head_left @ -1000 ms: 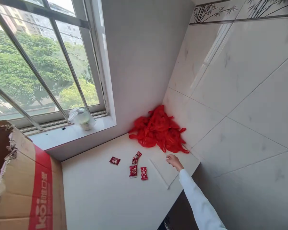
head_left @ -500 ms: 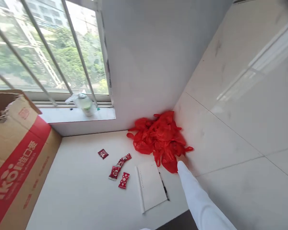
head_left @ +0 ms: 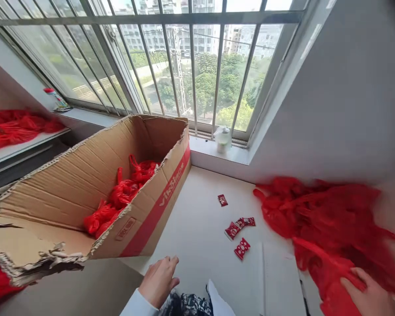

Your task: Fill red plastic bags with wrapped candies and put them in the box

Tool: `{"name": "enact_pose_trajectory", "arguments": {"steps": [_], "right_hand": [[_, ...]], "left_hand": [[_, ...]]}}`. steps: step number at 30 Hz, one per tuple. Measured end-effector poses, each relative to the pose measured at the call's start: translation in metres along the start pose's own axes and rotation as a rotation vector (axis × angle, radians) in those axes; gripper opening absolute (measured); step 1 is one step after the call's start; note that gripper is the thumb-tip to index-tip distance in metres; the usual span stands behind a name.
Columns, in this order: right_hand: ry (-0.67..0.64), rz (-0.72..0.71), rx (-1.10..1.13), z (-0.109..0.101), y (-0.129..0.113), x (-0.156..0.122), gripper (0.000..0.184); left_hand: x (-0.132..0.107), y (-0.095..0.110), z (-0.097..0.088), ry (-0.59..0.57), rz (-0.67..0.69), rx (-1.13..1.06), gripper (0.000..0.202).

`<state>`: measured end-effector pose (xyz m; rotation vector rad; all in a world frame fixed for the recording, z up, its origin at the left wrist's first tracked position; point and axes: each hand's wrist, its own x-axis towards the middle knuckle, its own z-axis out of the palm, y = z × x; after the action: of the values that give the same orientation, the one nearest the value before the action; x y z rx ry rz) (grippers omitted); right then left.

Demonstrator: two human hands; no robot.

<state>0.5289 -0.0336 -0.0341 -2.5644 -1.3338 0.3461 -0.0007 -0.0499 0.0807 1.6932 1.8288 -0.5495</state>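
Note:
Low in the head view, my left hand (head_left: 159, 278) hovers by the near table edge, between the cardboard box (head_left: 141, 228) and the candies. Its fingers are stretched out with nothing in them. At the lower right, my right hand (head_left: 370, 292) has its fingers and thumb closed on a red plastic bag (head_left: 335, 267). That bag is blurred and overlaps a heap of red plastic bags (head_left: 319, 210) by the wall, so its outline is hard to separate. Inside the box lie several knotted red bags (head_left: 121, 193).
Several small red candy packets (head_left: 242, 248) lie mid-table. A notebook (head_left: 279, 281) lies beside the heap, with a dark pen (head_left: 303, 294) at its edge. A cup in clear plastic (head_left: 223, 139) stands on the sill. More red bags (head_left: 19, 129) lie far left.
The view has swung left, bringing the box's inside and my left hand into sight. My right hand, earlier reaching into the red heap, now holds a red bag nearer to me.

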Motion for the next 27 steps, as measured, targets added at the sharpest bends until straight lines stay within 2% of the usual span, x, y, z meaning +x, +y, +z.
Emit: {"name": "enact_pose_trajectory", "arguments": {"steps": [2,3,7,9,11,13,16,19,22,25,27], "right_hand": [[-0.179,-0.100,0.146,0.017,-0.051,-0.023,0.036],[-0.261,-0.197,0.221,0.028,-0.083,-0.038,0.034],[-0.556,-0.579,0.325,0.088,-0.216,-0.099,0.028],[-0.571,-0.671,0.295,0.121,-0.267,-0.121,0.031],[-0.466,-0.710,0.225,0.150,-0.299,-0.136,0.037],[-0.320,-0.672,0.211,0.172,-0.313,-0.146,0.042],[-0.198,-0.586,0.283,0.191,-0.304,-0.160,0.040],[-0.205,-0.536,0.321,0.203,-0.281,-0.169,0.030],[-0.215,-0.539,0.300,0.216,-0.272,-0.167,0.031],[-0.244,-0.599,0.188,0.231,-0.285,-0.157,0.036],[-0.308,-0.645,0.075,0.239,-0.298,-0.155,0.029]], "left_hand": [[0.007,-0.015,0.002,-0.066,-0.013,0.016,0.038],[0.012,-0.021,0.005,-0.076,-0.001,0.016,0.038],[0.039,-0.043,0.020,-0.038,0.142,-0.048,0.032],[0.056,-0.051,0.026,-0.029,0.206,-0.073,0.031],[0.075,-0.056,0.030,-0.026,0.239,-0.075,0.030],[0.095,-0.057,0.033,-0.007,0.256,-0.073,0.026],[0.125,-0.052,0.032,0.078,0.264,-0.088,0.022],[0.152,-0.036,0.030,0.179,0.278,-0.125,0.032],[0.172,-0.015,0.035,0.224,0.306,-0.153,0.039],[0.180,0.000,0.047,0.205,0.303,-0.164,0.038],[0.180,0.001,0.057,0.188,0.267,-0.171,0.035]]}}
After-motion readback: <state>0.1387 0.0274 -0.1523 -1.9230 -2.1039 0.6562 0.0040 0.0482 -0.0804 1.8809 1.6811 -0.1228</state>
